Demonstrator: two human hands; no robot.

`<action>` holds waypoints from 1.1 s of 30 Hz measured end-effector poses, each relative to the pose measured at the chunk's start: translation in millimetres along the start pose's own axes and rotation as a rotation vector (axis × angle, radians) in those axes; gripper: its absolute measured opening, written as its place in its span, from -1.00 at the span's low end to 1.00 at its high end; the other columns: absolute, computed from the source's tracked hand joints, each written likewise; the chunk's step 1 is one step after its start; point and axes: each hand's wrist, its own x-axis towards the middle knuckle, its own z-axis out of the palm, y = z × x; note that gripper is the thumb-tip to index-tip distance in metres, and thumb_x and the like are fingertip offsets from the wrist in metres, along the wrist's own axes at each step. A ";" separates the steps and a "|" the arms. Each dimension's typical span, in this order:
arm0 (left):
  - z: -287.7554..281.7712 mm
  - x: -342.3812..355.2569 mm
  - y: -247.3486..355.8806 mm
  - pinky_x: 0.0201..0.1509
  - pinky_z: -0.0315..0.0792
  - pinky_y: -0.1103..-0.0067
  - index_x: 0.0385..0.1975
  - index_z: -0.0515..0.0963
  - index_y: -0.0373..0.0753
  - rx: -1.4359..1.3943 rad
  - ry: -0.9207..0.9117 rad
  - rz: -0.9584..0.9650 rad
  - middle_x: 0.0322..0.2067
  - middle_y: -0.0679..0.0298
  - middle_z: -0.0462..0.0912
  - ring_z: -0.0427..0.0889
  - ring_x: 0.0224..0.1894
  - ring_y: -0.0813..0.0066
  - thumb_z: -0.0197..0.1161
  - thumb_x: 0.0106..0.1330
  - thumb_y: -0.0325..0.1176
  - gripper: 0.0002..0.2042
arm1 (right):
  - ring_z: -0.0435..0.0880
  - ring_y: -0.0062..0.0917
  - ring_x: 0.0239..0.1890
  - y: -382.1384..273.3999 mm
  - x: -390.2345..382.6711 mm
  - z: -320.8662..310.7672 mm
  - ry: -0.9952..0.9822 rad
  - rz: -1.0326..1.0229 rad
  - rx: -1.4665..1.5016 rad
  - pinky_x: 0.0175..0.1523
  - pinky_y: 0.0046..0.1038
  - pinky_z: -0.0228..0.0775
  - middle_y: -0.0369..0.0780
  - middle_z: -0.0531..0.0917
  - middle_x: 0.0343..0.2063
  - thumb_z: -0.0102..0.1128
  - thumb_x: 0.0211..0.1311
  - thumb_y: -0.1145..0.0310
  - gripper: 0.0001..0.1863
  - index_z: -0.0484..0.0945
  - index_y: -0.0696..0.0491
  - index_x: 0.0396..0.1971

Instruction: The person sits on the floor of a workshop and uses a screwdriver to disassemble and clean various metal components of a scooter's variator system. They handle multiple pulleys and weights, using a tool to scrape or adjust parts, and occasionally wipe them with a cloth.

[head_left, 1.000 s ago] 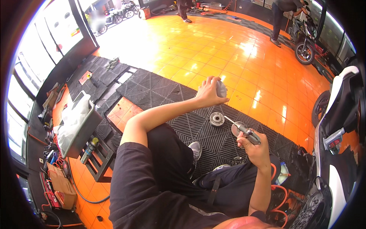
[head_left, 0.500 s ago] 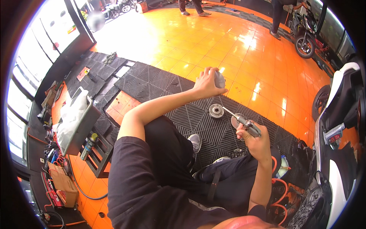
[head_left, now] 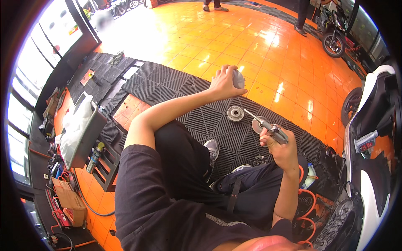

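Left hand (head_left: 223, 86) grips a grey round part (head_left: 238, 79) — half hidden — while right hand (head_left: 285, 153) clasps a blow gun (head_left: 275, 134).

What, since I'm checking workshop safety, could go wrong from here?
The air gun in the right hand points roughly toward the left hand, so a burst might hit it. The grey part, gripped only by the left hand, could slip and drop.

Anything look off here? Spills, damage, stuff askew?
One oddity: left of the ribbed black mat, a patch of orange tile with dark marks lies bare, so coverage looks patchy. No obvious spill around the round metal part with a central hole; fine damage is too small to tell.
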 end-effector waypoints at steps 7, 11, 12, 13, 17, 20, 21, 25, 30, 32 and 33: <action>0.6 -0.5 -2.9 0.24 0.23 0.04 0.27 0.21 -0.24 0.007 0.002 -0.001 0.22 -0.04 0.23 0.27 0.23 -0.09 0.46 -0.13 0.11 -0.04 | 0.47 -0.76 -0.56 -5.4 -6.5 -13.3 0.062 0.059 0.089 -0.43 -0.66 0.26 -0.36 0.60 -0.59 0.36 0.22 0.31 -0.79 0.60 0.15 -0.40; 1.1 0.0 2.0 0.26 0.22 0.03 0.28 0.20 -0.25 0.000 -0.022 -0.013 0.23 -0.06 0.22 0.26 0.25 -0.10 0.47 -0.13 0.10 -0.04 | 0.38 -0.81 -0.62 -1.0 -9.2 -18.4 0.082 0.032 0.118 -0.51 -0.70 0.13 -0.38 0.59 -0.60 0.37 0.22 0.25 -0.77 0.60 0.12 -0.40; 0.8 0.1 2.9 0.26 0.22 0.03 0.28 0.20 -0.25 0.002 -0.027 -0.012 0.23 -0.06 0.22 0.26 0.25 -0.10 0.47 -0.13 0.10 -0.04 | 0.38 -0.81 -0.62 -0.6 -9.3 -19.2 0.077 0.031 0.124 -0.50 -0.70 0.14 -0.38 0.59 -0.60 0.37 0.22 0.25 -0.76 0.60 0.12 -0.40; 0.6 0.2 3.7 0.26 0.21 0.02 0.28 0.20 -0.25 0.004 -0.033 -0.012 0.23 -0.06 0.22 0.26 0.25 -0.10 0.47 -0.13 0.10 -0.04 | 0.38 -0.81 -0.62 -0.7 -9.3 -19.8 0.074 0.031 0.123 -0.50 -0.70 0.14 -0.38 0.60 -0.60 0.37 0.22 0.25 -0.76 0.60 0.12 -0.40; 1.6 -0.2 4.9 0.26 0.21 0.02 0.27 0.21 -0.25 -0.004 -0.031 -0.011 0.23 -0.06 0.23 0.27 0.24 -0.11 0.47 -0.13 0.10 -0.04 | 0.38 -0.81 -0.63 -0.9 -10.3 -20.5 0.077 0.038 0.130 -0.51 -0.70 0.15 -0.38 0.60 -0.59 0.37 0.21 0.26 -0.77 0.61 0.11 -0.40; 2.8 -0.4 3.3 0.26 0.22 0.02 0.27 0.21 -0.25 0.011 -0.027 -0.007 0.23 -0.06 0.23 0.27 0.24 -0.11 0.47 -0.13 0.10 -0.04 | 0.38 -0.81 -0.64 -0.7 -11.4 -21.5 0.086 0.029 0.138 -0.52 -0.70 0.16 -0.37 0.62 -0.59 0.37 0.21 0.26 -0.78 0.61 0.11 -0.40; 3.1 -0.5 3.6 0.26 0.22 0.02 0.27 0.21 -0.25 0.016 -0.030 -0.008 0.23 -0.06 0.23 0.27 0.24 -0.10 0.47 -0.13 0.10 -0.04 | 0.38 -0.82 -0.64 -0.6 -11.7 -22.2 0.089 0.023 0.140 -0.53 -0.70 0.16 -0.37 0.62 -0.59 0.37 0.21 0.26 -0.78 0.61 0.11 -0.40; 2.0 -0.7 5.8 0.26 0.22 0.02 0.27 0.22 -0.25 0.016 -0.040 -0.010 0.23 -0.05 0.24 0.27 0.24 -0.10 0.46 -0.13 0.10 -0.05 | 0.38 -0.82 -0.65 -1.2 -12.7 -24.2 0.082 0.018 0.151 -0.54 -0.70 0.15 -0.35 0.64 -0.59 0.38 0.20 0.26 -0.78 0.62 0.11 -0.40; 2.9 -0.3 4.7 0.25 0.22 0.02 0.26 0.22 -0.25 0.035 -0.032 -0.007 0.22 -0.05 0.24 0.27 0.24 -0.10 0.46 -0.13 0.10 -0.06 | 0.36 -0.83 -0.67 -1.4 -12.4 -25.3 0.077 0.020 0.165 -0.55 -0.70 0.12 -0.35 0.65 -0.60 0.39 0.19 0.25 -0.78 0.62 0.11 -0.41; 1.8 -0.3 5.9 0.29 0.20 0.05 0.26 0.21 -0.27 0.036 -0.041 -0.009 0.22 -0.06 0.24 0.25 0.26 -0.09 0.46 -0.12 0.11 -0.05 | 0.41 -0.81 -0.64 -0.4 -12.7 -26.5 0.072 0.019 0.148 -0.53 -0.70 0.16 -0.34 0.65 -0.59 0.38 0.20 0.28 -0.79 0.62 0.12 -0.39; -0.3 -0.7 8.6 0.32 0.18 0.08 0.27 0.20 -0.28 0.033 -0.054 -0.013 0.23 -0.07 0.23 0.22 0.28 -0.08 0.46 -0.11 0.11 -0.05 | 0.43 -0.81 -0.63 -0.2 -13.0 -27.1 0.070 0.020 0.139 -0.52 -0.70 0.17 -0.34 0.65 -0.59 0.38 0.20 0.29 -0.80 0.62 0.12 -0.39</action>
